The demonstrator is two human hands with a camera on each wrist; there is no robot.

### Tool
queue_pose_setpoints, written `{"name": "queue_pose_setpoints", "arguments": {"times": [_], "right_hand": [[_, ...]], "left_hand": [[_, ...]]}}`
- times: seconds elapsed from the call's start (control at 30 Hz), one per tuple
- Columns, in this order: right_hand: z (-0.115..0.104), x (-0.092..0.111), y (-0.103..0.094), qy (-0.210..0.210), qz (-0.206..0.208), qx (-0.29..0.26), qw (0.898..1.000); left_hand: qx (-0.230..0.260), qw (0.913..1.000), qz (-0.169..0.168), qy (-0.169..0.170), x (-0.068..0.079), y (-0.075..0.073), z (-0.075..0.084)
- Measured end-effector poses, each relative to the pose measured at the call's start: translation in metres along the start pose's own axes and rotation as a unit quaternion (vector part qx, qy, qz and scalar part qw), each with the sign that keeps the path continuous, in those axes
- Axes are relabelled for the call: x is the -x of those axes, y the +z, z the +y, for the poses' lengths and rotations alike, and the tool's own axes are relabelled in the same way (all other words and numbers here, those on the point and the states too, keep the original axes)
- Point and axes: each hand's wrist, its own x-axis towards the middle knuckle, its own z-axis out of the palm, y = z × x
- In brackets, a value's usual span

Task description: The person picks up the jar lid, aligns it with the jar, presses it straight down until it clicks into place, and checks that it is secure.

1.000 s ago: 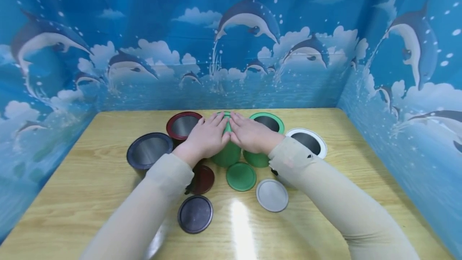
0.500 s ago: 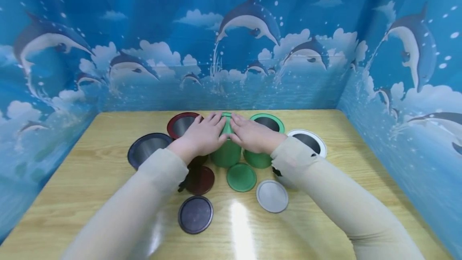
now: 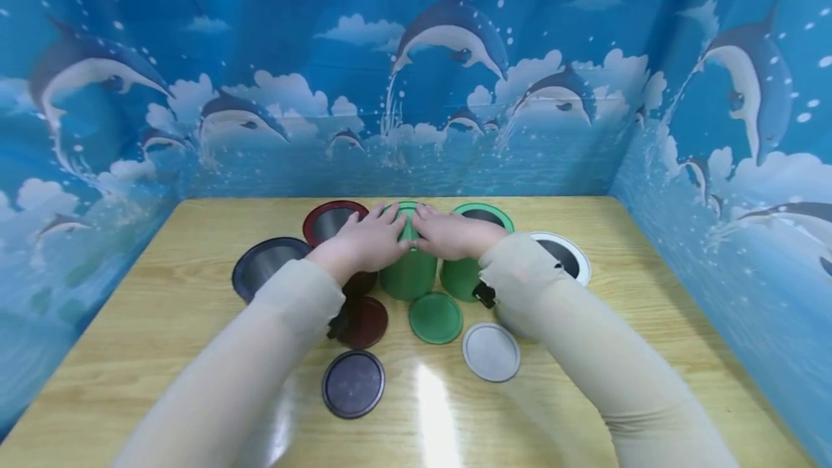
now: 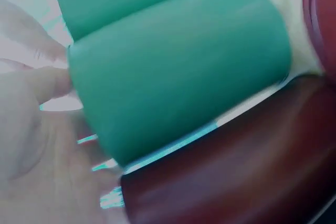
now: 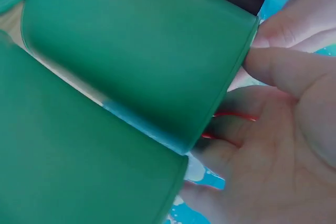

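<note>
Both hands lie over the top of the middle green canister [image 3: 408, 280], whose top shows green between them. My left hand [image 3: 365, 243] touches the left side of its rim with spread, fairly straight fingers. From the other side, my right hand [image 3: 451, 237] rests on the rim, fingers extended, the two thumbs close together at the near edge. In the left wrist view, the thumb meets the edge of the green canister [image 4: 178, 72]. The right wrist view shows fingers beyond the rim of the green canister [image 5: 142, 51]. The canister's far side is hidden.
Beside it stand another green canister [image 3: 460, 280], a dark red one [image 3: 308, 228], a navy one [image 3: 266, 266] and a white one [image 3: 583, 266], all open-topped. In front lie dark red [image 3: 365, 325], green [image 3: 435, 318], pale grey [image 3: 491, 352] and black [image 3: 353, 383] lids.
My left forearm has shifted left and the left hand slightly back from the rim's middle. The right wrist has moved slightly. Canisters and lids stay in place.
</note>
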Motion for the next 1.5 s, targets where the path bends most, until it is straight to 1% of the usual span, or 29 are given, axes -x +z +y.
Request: {"name": "queue_pose_setpoints", "arguments": {"times": [0.1,0.23,0.3,0.37,0.43,0.53,0.6,0.73,0.87,0.93,1.0,1.1,1.2,1.27,1.4,1.5], "right_hand": [[0.003,0.000,0.005,0.001,0.015,0.005,1.000],[0.010,0.000,0.017,-0.012,0.041,0.014,0.999],[0.012,0.000,0.021,-0.019,0.047,0.023,0.998],[0.014,0.000,0.024,-0.022,0.057,0.043,0.997],[0.013,0.001,0.026,-0.022,0.068,0.069,0.995],[0.009,0.003,0.027,-0.017,0.088,0.103,0.991],[0.007,0.003,0.027,-0.013,0.102,0.119,0.988],[0.005,0.002,0.028,-0.007,0.123,0.135,0.983],[0.003,0.000,0.033,0.005,0.130,0.151,0.980],[0.003,-0.001,0.036,0.015,0.136,0.161,0.978],[0.003,0.000,0.038,0.025,0.146,0.175,0.973],[0.002,0.000,0.037,0.030,0.156,0.186,0.970],[0.001,0.000,0.037,0.019,0.161,0.184,0.969],[0.000,-0.001,0.037,0.012,0.165,0.177,0.970],[0.001,-0.001,0.040,0.022,0.176,0.173,0.969],[0.002,0.001,0.045,0.034,0.199,0.181,0.963]], "left_hand": [[-0.011,0.9996,0.023,0.016,-0.001,0.008,-0.003],[-0.027,0.9978,0.046,0.040,-0.002,0.018,-0.007],[-0.043,0.9963,0.055,0.051,-0.003,0.021,-0.008],[-0.071,0.9936,0.068,0.055,-0.003,0.023,-0.006],[-0.100,0.9902,0.081,0.056,-0.003,0.023,-0.005],[-0.129,0.9860,0.090,0.056,-0.003,0.022,-0.004],[-0.137,0.9840,0.097,0.058,-0.003,0.020,-0.004],[-0.143,0.9819,0.111,0.055,-0.001,0.019,-0.005],[-0.160,0.9793,0.116,0.042,0.000,0.024,-0.002],[-0.170,0.9769,0.124,0.038,0.001,0.027,0.000],[-0.170,0.9751,0.137,0.037,0.001,0.029,0.002],[-0.143,0.9762,0.157,0.044,0.002,0.031,0.000],[-0.109,0.9779,0.172,0.046,0.004,0.033,-0.004],[-0.098,0.9772,0.183,0.045,0.005,0.035,-0.006],[-0.106,0.9727,0.202,0.040,0.004,0.039,-0.006],[-0.124,0.9674,0.219,0.032,0.004,0.044,-0.001]]}}
